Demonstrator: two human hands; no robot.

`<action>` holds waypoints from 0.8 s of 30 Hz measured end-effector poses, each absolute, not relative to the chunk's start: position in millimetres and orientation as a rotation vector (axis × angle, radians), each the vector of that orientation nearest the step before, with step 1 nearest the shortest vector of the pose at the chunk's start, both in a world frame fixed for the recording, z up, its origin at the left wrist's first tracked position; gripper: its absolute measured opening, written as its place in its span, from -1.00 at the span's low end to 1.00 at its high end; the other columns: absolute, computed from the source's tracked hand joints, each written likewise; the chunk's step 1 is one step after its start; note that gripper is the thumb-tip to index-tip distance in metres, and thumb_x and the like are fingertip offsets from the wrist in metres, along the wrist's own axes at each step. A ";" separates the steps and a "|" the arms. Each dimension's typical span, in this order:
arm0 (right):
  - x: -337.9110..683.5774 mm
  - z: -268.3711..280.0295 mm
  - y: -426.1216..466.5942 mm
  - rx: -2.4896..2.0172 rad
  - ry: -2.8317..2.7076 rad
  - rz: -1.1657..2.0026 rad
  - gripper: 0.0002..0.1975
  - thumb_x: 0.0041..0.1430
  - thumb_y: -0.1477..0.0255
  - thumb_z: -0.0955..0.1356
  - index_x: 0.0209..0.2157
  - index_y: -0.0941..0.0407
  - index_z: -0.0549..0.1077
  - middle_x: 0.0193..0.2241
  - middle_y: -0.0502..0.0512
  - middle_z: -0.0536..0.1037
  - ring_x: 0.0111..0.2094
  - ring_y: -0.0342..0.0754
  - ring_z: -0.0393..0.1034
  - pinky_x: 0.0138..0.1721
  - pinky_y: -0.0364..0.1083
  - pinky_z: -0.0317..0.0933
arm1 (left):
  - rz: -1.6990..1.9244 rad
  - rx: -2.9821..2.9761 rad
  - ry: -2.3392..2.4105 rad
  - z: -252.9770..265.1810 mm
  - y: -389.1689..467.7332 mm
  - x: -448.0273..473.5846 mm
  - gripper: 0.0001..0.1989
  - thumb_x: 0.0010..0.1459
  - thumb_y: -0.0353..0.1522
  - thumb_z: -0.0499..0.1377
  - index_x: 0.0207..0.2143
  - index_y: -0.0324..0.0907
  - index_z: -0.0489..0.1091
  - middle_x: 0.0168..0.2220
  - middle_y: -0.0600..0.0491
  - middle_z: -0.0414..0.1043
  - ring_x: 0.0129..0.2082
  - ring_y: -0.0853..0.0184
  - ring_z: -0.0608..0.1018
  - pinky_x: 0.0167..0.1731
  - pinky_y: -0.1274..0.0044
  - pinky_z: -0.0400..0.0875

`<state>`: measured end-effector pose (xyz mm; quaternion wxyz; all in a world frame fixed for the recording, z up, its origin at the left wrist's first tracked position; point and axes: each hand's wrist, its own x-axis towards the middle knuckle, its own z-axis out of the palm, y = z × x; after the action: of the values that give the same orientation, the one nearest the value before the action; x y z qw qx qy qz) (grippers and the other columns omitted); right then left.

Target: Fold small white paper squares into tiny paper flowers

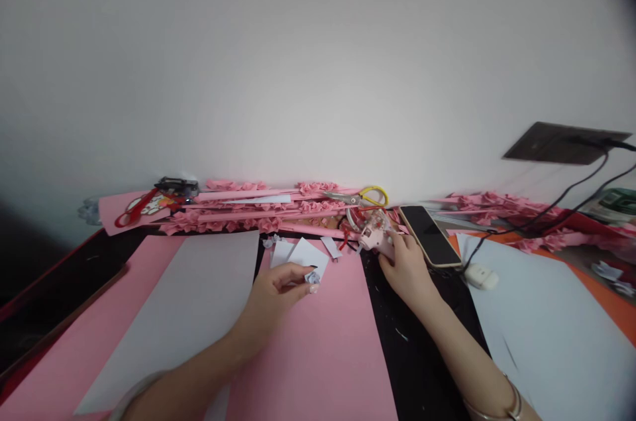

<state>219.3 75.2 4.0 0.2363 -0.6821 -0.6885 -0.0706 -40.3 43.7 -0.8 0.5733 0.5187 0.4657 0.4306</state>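
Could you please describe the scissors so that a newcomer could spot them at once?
Start at the pale wall and drop to its foot, where pink paper stems lie sideways. Near the right end of those left of the phone, the scissors lie with blades pointing left. Their yellow handles stand out from the pink.

- Soft, fairly dim light is spread over the scene; its source cannot be made out.
- The wall [328, 76] is brightened at its middle and greyed outward.
- The upper right corner is blacked out, and the lower left edge is sunk in darkness.
- The socket plate [551, 148] is skewed.
- The green container [615, 199] is blurred.
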 end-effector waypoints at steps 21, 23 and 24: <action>147.7 20.4 30.3 -1.005 -2.087 0.784 -0.70 -0.07 0.73 0.26 -0.31 0.11 0.35 -0.39 0.02 0.32 -0.40 -0.11 0.23 -0.39 -0.17 0.11 | 0.841 1.394 0.960 -0.4 40.8 -39.0 -0.74 -0.10 -0.50 0.24 -0.29 -0.13 0.55 -0.34 0.05 0.59 -0.30 0.24 0.57 -0.26 0.50 0.42; 146.9 18.4 29.5 -1.020 -2.068 0.780 -0.74 -0.06 0.71 0.26 -0.33 0.11 0.34 -0.42 0.00 0.30 -0.44 -0.13 0.20 -0.43 -0.18 0.08 | 0.837 1.427 0.974 -0.5 40.9 -38.9 -0.74 -0.09 -0.50 0.24 -0.29 -0.12 0.55 -0.32 0.04 0.59 -0.29 0.23 0.57 -0.25 0.50 0.42; 146.5 17.4 29.0 -1.027 -2.058 0.778 -0.75 -0.04 0.70 0.26 -0.33 0.11 0.34 -0.43 0.00 0.29 -0.46 -0.14 0.18 -0.45 -0.18 0.07 | 0.839 1.446 0.975 -0.6 41.0 -38.9 -0.75 -0.09 -0.49 0.24 -0.29 -0.12 0.55 -0.31 0.04 0.59 -0.29 0.23 0.57 -0.25 0.50 0.42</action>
<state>146.5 29.0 17.4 0.3493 -0.3964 -0.7941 0.3003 -38.9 41.0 -0.6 0.5672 0.6152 0.4151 0.3570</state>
